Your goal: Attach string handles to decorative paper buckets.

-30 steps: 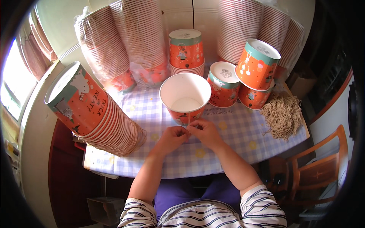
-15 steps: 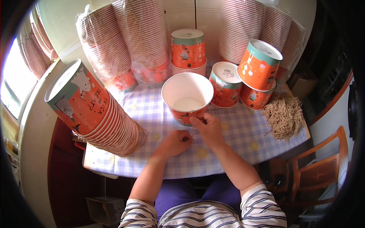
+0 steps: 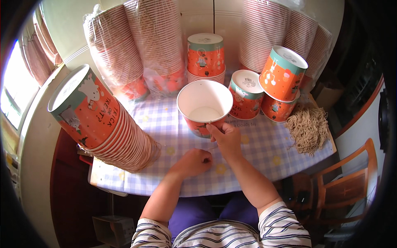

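Note:
An upright paper bucket [image 3: 205, 97], white inside with an orange printed outside, stands open-topped at the middle of the table. My right hand [image 3: 225, 138] is at the bucket's near rim, thumb and forefinger pinched on a thin piece of string [image 3: 211, 122] by the rim. Below it, nearer to me, my left hand [image 3: 193, 162] is curled closed above the tablecloth, apart from the bucket. A faint line of string seems to run between the two hands; what the left fingers hold is hidden.
A tall leaning stack of nested buckets [image 3: 111, 124] stands at the left. Plastic-wrapped stacks [image 3: 155, 45] line the back. Upside-down buckets [image 3: 247, 93] stand right of centre, beside a heap of tan string [image 3: 308, 129] near the table's right edge. A wooden chair [image 3: 347, 177] is at right.
My left hand has drawn slightly down and toward me, away from the bucket. The right hand keeps its pinch by the rim; the bucket stays in place.

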`<state>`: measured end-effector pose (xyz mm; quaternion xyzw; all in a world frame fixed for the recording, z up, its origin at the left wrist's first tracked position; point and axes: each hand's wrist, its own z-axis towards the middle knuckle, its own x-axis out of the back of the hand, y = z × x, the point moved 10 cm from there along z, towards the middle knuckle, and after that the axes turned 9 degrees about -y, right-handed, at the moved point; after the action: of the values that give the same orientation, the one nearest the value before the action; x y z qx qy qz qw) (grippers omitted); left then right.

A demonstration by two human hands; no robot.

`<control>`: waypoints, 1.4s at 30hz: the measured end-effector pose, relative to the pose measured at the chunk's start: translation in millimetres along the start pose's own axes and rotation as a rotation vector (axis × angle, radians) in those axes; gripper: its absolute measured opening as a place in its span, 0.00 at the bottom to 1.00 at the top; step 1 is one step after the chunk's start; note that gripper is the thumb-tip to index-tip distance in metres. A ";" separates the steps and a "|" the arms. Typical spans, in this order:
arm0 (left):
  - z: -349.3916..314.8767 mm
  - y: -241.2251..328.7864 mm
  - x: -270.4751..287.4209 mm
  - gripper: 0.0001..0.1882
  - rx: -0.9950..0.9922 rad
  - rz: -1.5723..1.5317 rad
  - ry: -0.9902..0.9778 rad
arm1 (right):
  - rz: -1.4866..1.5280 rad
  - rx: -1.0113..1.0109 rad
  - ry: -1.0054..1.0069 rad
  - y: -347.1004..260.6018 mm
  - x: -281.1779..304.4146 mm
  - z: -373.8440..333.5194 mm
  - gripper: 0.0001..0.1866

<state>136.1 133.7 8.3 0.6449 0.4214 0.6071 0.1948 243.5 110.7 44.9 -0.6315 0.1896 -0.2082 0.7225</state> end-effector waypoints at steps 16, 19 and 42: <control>-52.6 50.0 103.9 0.09 -0.183 0.212 0.813 | 0.753 -0.293 -0.328 44.1 -27.9 -8.5 0.09; -40.6 94.0 104.3 0.16 -0.371 0.498 0.841 | 0.836 -0.409 -0.263 53.3 -26.1 -10.5 0.04; -11.5 84.8 93.6 0.17 -0.497 0.468 0.737 | 0.406 -0.155 -0.205 36.3 -17.1 -5.6 0.09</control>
<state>142.6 155.5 133.0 0.3990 0.1488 0.9039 0.0396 228.3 119.4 8.4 -0.6516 0.2536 0.0219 0.7145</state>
